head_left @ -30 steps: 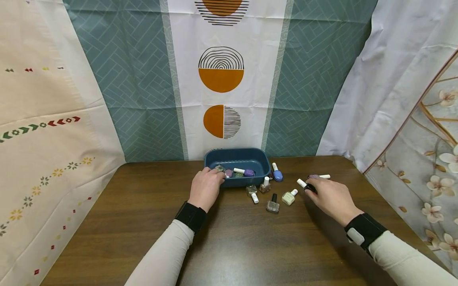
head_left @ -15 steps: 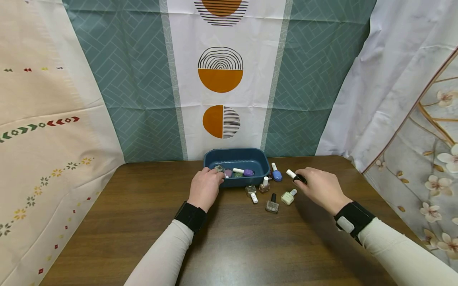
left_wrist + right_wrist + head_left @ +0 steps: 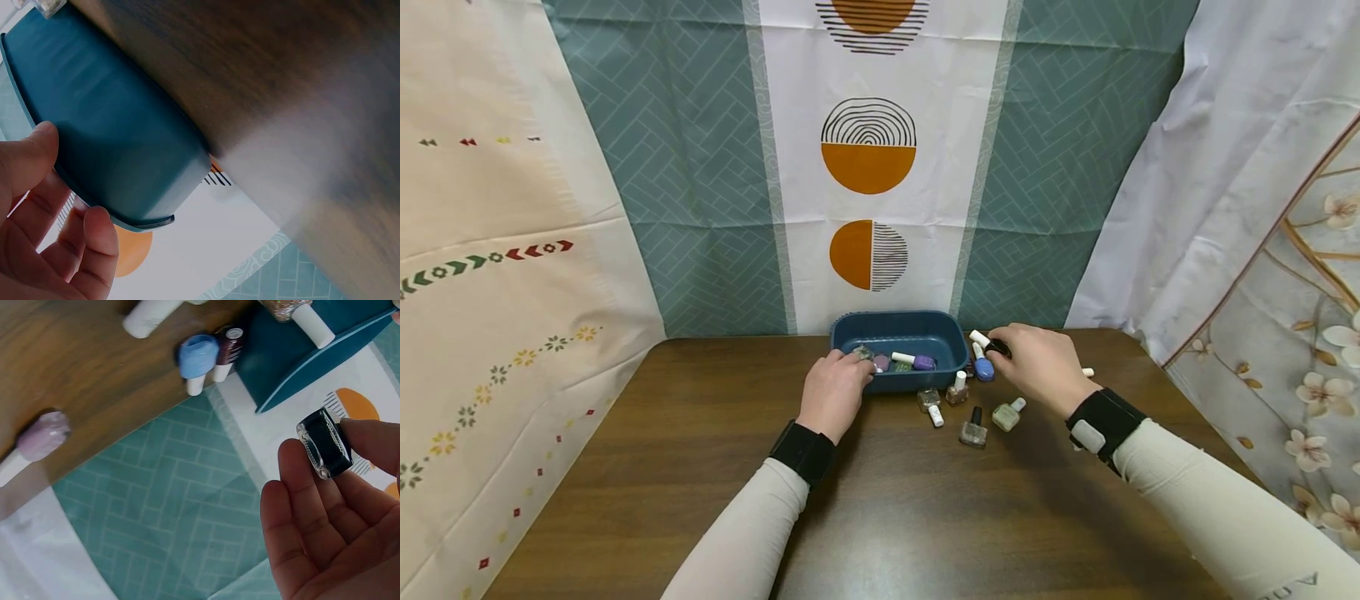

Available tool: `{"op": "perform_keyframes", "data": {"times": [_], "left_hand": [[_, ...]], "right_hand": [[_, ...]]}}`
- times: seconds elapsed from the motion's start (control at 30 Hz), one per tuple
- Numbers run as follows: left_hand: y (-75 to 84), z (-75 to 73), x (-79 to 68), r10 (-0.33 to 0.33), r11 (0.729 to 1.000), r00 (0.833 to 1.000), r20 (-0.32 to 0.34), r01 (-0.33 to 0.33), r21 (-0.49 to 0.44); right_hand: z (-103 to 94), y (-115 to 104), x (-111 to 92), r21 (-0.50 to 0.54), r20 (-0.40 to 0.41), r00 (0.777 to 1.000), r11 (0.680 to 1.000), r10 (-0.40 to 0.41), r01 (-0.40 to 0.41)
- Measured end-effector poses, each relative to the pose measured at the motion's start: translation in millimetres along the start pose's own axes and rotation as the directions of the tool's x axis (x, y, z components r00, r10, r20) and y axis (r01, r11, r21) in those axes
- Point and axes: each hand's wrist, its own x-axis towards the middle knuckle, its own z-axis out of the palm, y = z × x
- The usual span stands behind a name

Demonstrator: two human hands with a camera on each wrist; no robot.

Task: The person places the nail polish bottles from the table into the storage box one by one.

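My right hand pinches a black nail polish bottle with a white cap, in the air just right of the blue plastic bin. My left hand grips the bin's front left rim, thumb on the outer wall in the left wrist view. Inside the bin lie several polish bottles, including a purple bottle with a white cap. Below the right hand is a blue polish bottle on the table, beside a dark red bottle in the right wrist view.
In front of the bin lie a clear glitter bottle, a brownish bottle, a black-capped bottle and a pale green bottle. A lilac bottle lies at the right. Patterned curtain hangs behind the table.
My right hand has carried the black polish bottle up from the table's right side, leftward toward the bin, leaving the lilac bottle behind. My left hand stays on the bin's rim.
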Motion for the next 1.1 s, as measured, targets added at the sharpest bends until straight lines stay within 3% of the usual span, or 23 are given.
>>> {"op": "perform_keyframes", "data": {"times": [0.47,1.1], "left_hand": [[-2.2,2.1,-0.7,0.008,1.000,1.000,-0.015,-0.008,-0.018],[-1.5,1.3,-0.7,0.001,1.000,1.000,0.000,-0.001,0.000]], "right_hand": [[12.4,-31,47,0.023,0.039,0.999,1.000,-0.014,0.013],[47.4,-40,77,-0.064,0.163,0.986,0.997,0.045,-0.035]]}}
